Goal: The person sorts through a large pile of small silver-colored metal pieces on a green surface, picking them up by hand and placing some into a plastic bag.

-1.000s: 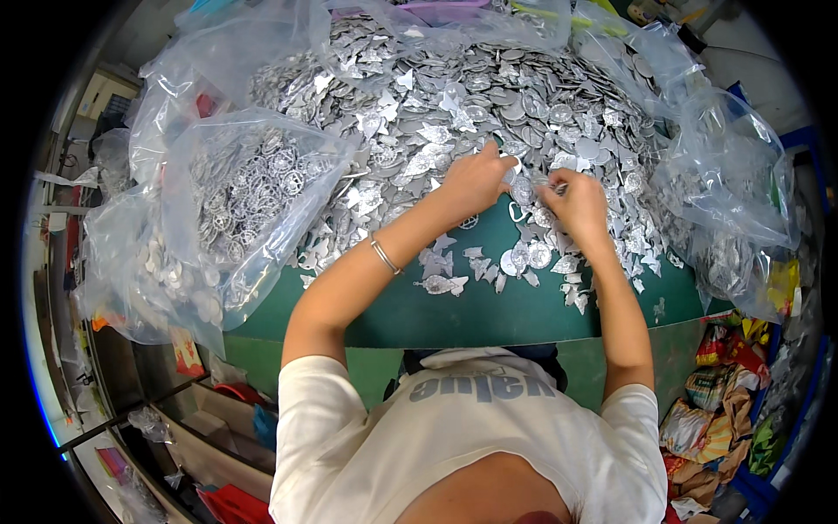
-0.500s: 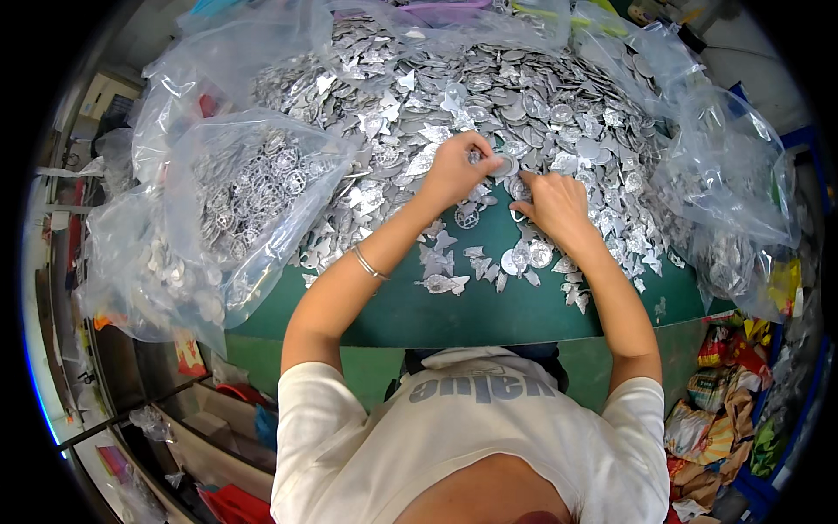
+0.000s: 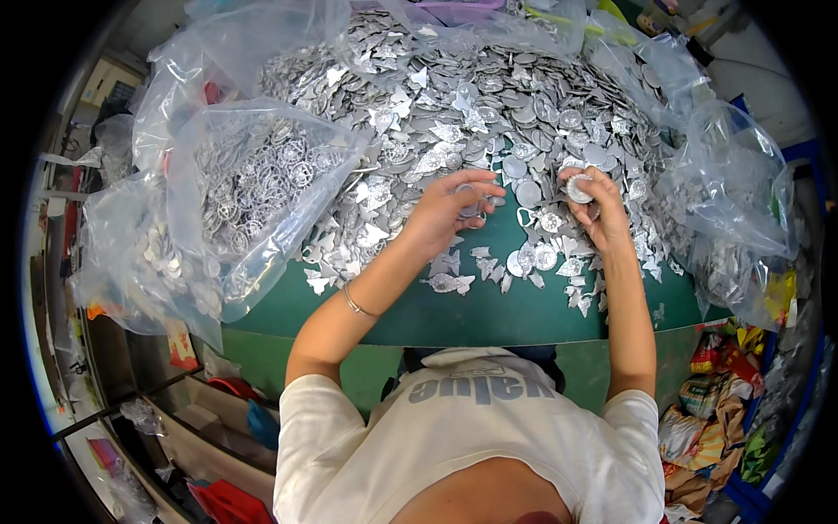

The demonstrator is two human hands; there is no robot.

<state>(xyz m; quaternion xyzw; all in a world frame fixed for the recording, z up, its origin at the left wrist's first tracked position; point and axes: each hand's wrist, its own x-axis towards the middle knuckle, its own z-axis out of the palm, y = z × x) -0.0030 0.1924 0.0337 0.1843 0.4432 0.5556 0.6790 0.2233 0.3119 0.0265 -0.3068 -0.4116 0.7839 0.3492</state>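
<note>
At two o'clock in the view, the right hand (image 3: pixel 602 210) is pinching a round metal disc (image 3: pixel 579 189), nearly closed; at one o'clock, the half-curled left hand (image 3: pixel 435 212) is loosely cradling metal pieces (image 3: pixel 469 200). The disc is looking light, stiff, slick, its rim probably offering the best hold.

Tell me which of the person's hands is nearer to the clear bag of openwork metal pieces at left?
Left. The left hand is just right of the bag, apart from it; the right hand is farther right, holding a round disc.
</note>
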